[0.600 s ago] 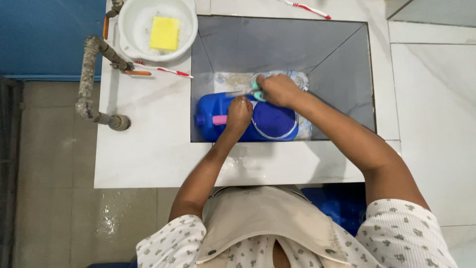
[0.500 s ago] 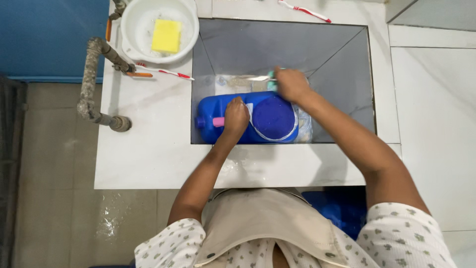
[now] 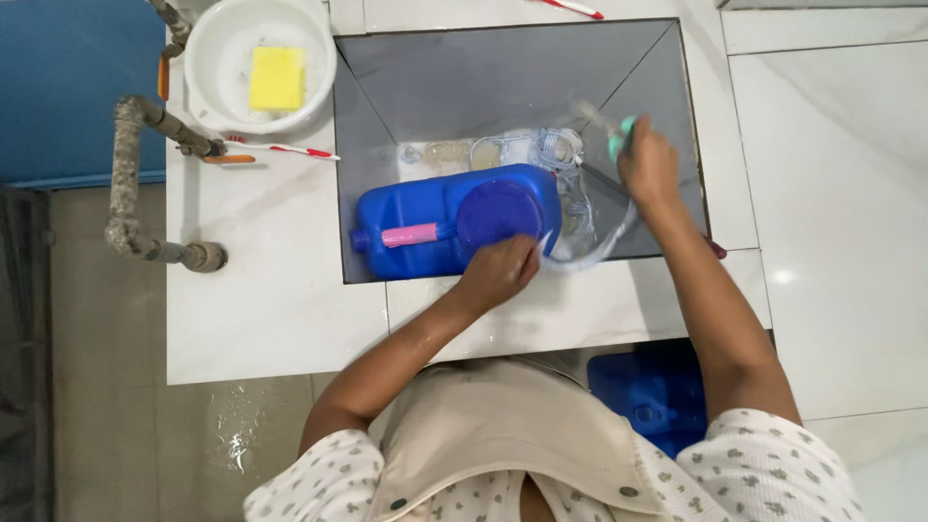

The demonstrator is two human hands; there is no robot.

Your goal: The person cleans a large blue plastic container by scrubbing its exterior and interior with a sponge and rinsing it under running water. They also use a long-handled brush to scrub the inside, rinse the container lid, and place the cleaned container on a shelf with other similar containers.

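Blue jug (image 3: 435, 227): lies on its side in the sink (image 3: 464, 77), pink handle up, my left hand (image 3: 498, 271) on its round face. Teal-handled brush (image 3: 619, 140): raised in my right hand (image 3: 648, 169), blurred.

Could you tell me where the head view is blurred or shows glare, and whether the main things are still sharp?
Head view: the right hand and the brush it holds are motion-blurred; the left hand on the blue jug is fairly sharp, as is the jug; soft glare sits on the white counter at right; light is even, with only faint shadows in the grey sink.
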